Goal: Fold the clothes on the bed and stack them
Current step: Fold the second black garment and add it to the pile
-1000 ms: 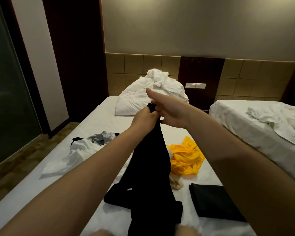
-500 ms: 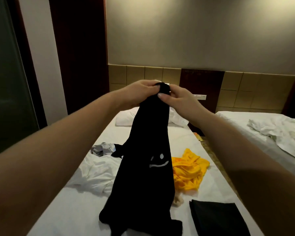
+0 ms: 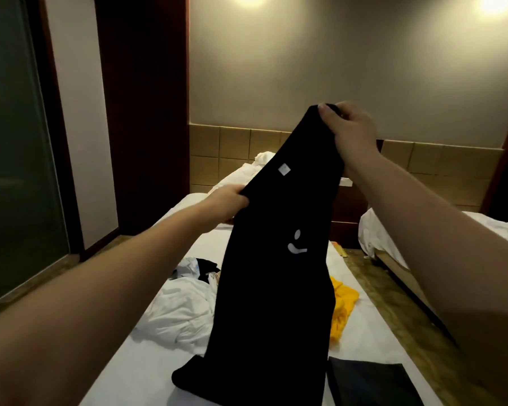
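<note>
The black shirt hangs upright, its lower end on the bed. The right hand pinches its top at 1 o'clock, and the left hand grips its edge at 11 o'clock. A yellow garment lies at 4 o'clock.

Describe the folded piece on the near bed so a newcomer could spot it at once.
Find the white-sheeted near bed. At its right edge, nearer the camera than the crumpled yellow garment, lies a dark grey folded cloth. It alone is a neat rectangle; the white clothes are rumpled and the black garment is held up.
</note>
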A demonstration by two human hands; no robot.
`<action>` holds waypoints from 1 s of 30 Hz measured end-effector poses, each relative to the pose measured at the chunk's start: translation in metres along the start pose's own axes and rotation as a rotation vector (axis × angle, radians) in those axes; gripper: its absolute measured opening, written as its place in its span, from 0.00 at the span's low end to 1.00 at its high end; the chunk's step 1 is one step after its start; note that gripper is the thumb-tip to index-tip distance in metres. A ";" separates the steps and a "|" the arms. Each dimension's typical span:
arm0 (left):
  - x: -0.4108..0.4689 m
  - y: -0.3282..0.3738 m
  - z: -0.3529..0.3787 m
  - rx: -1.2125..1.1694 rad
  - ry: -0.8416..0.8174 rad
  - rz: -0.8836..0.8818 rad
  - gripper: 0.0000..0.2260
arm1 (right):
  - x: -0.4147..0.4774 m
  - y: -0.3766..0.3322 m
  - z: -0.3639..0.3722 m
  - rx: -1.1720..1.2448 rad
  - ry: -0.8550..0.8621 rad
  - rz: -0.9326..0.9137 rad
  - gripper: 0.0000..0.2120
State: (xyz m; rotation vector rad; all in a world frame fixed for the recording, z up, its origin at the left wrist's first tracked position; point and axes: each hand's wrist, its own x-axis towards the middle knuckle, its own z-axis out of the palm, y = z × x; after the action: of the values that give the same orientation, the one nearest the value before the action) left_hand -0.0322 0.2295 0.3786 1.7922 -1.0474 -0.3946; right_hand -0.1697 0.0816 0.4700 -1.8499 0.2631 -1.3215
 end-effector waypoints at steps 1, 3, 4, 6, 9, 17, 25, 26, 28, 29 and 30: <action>-0.001 -0.010 -0.001 -0.034 0.020 -0.043 0.13 | 0.003 0.001 -0.007 -0.025 0.042 -0.009 0.11; -0.003 -0.028 -0.004 -0.130 0.004 -0.101 0.10 | 0.007 0.001 -0.021 -0.062 0.100 -0.014 0.11; -0.006 -0.033 -0.006 -0.186 -0.001 -0.110 0.09 | 0.008 0.001 -0.026 -0.082 0.114 -0.015 0.11; -0.008 -0.035 -0.010 -0.306 0.041 -0.098 0.10 | 0.007 0.003 -0.036 -0.135 0.122 -0.021 0.10; -0.011 -0.022 -0.016 -0.492 0.117 -0.069 0.10 | 0.005 0.007 -0.048 -0.212 0.100 -0.029 0.08; -0.041 0.018 -0.057 -0.465 -0.092 -0.090 0.09 | -0.003 0.014 -0.069 -0.099 -0.128 0.019 0.05; -0.043 0.018 -0.081 -0.298 -0.367 -0.022 0.33 | -0.006 0.021 -0.071 -0.134 -0.169 -0.002 0.07; -0.042 0.018 -0.083 -0.281 -0.386 -0.005 0.34 | -0.007 0.022 -0.072 -0.141 -0.179 -0.002 0.07; -0.040 0.018 -0.086 -0.295 -0.383 0.008 0.34 | -0.011 0.024 -0.077 -0.138 -0.232 0.024 0.06; -0.040 0.019 -0.088 -0.309 -0.385 0.022 0.34 | -0.012 0.025 -0.079 -0.131 -0.266 0.035 0.07; -0.039 0.019 -0.089 -0.321 -0.400 0.036 0.32 | -0.013 0.027 -0.082 -0.128 -0.293 0.044 0.07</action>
State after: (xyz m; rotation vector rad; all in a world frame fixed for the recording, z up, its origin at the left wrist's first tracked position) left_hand -0.0044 0.3102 0.4288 1.4353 -1.2088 -0.8735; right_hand -0.2384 0.0315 0.4503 -2.1040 0.2360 -1.0064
